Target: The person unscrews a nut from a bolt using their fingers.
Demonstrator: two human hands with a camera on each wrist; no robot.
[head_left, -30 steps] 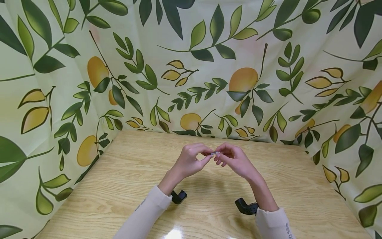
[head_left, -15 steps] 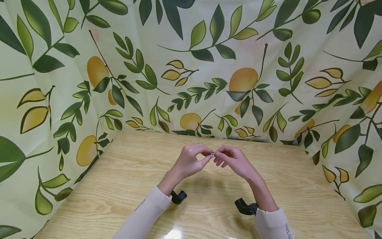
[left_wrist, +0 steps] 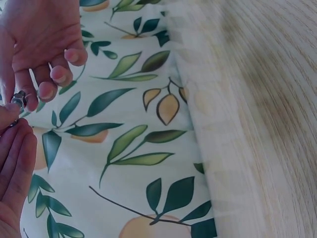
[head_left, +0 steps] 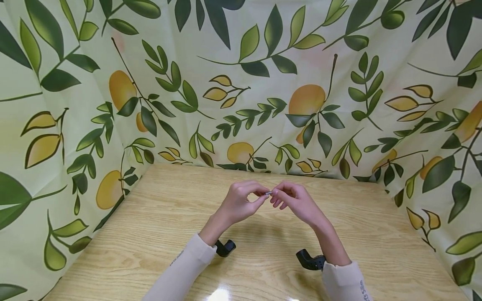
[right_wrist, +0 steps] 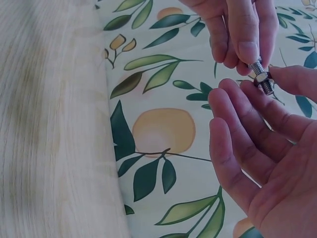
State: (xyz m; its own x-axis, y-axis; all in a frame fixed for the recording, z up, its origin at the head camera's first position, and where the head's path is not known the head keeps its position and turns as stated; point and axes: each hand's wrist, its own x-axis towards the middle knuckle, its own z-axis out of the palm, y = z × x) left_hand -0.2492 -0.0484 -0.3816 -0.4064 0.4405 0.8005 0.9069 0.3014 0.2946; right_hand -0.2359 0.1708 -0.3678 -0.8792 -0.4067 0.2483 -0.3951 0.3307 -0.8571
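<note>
A small silvery threaded bolt (right_wrist: 268,88) bridges my two hands, a little above the table. Around its shank sits a hex nut (right_wrist: 261,78), with thread showing on both sides of it. My left hand (head_left: 239,203) pinches one end of the bolt between thumb and fingers, which hide that end. From the other side my right hand (head_left: 298,202) has its thumb and index finger on the nut. Its other fingers are loosely bent, spread below the bolt in the right wrist view. In the left wrist view the nut (left_wrist: 20,98) shows between the fingertips of both hands.
Beneath the hands is a light wood-grain table (head_left: 180,200). A cloth (head_left: 263,104) printed with leaves and fruit hangs behind it and along both sides. Black wrist mounts (head_left: 311,260) stick out inward from both sleeves.
The right thumb and fingertips have shifted slightly around the nut, and less of the metal shows between the hands than a second ago. My left hand has stayed still.
</note>
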